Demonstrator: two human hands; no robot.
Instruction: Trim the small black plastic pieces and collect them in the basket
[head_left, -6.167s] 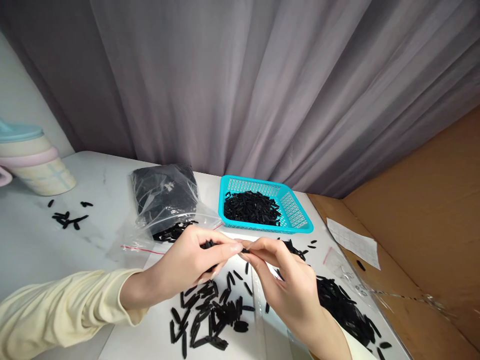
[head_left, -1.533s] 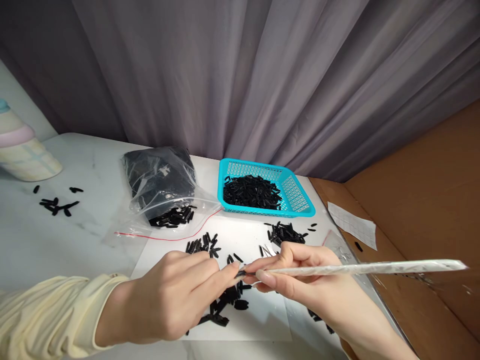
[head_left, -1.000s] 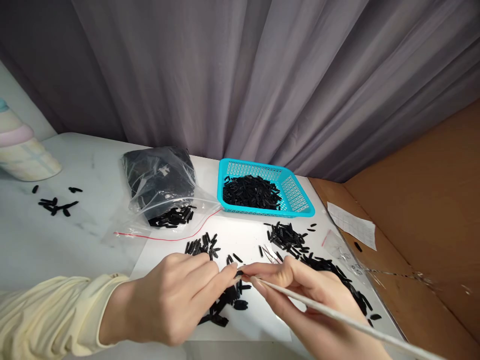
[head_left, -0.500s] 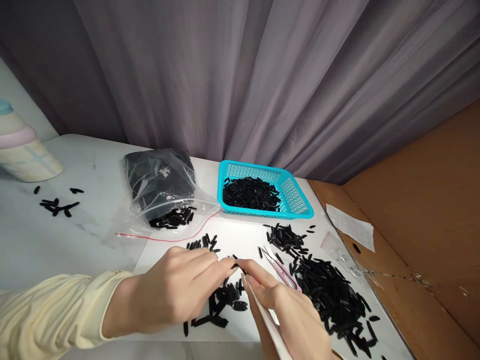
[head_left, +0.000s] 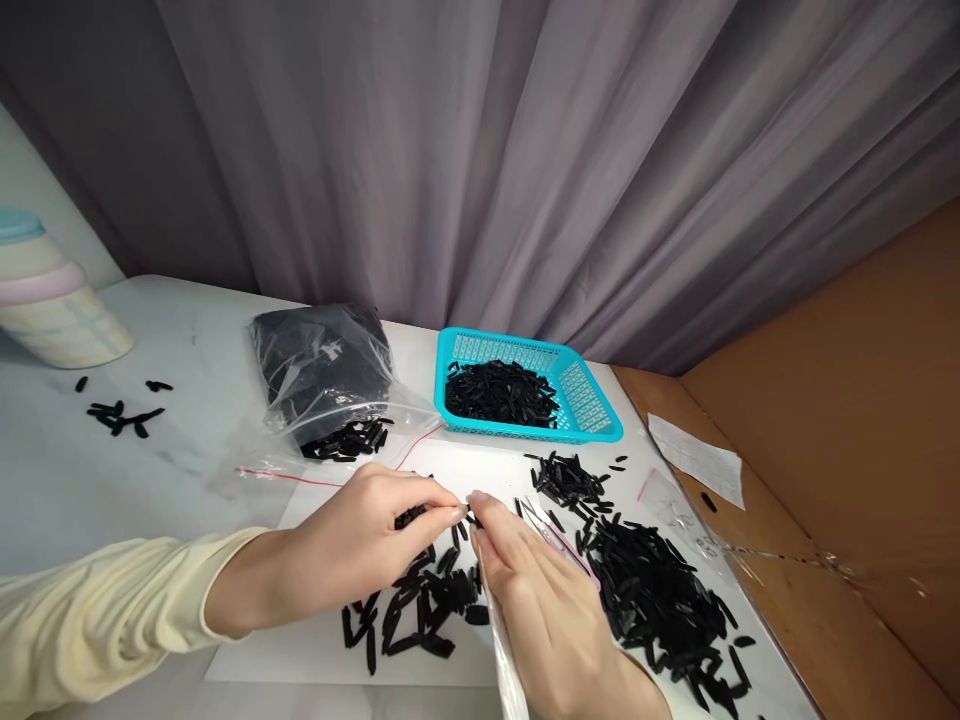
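My left hand (head_left: 360, 540) pinches at the centre, its thumb and index fingertips closed on a small black piece that mostly hides between the fingers. My right hand (head_left: 536, 590) meets it from the right, fingertips nearly touching the left ones, with a long white strip (head_left: 504, 650) held along its palm side. Dark strips (head_left: 420, 610) lie scattered beneath and in front of my left hand on a white sheet (head_left: 285, 650). Pink-handled scissors (head_left: 559, 540) rest just beyond my right hand, beside a large heap of black strips (head_left: 652, 590).
A blue basket (head_left: 600, 415) holds black strips at the back. Left of it lies a clear zip bag (head_left: 326, 370) of black material. A pastel bottle (head_left: 60, 300) stands far left, near loose strips (head_left: 120, 418). Paper (head_left: 701, 460) and a small clear bag (head_left: 675, 510) lie right.
Both hands have moved slightly up and away from the near edge. My left hand has turned, uncovering more strips below it, and its thumb and index now show in a pinch.
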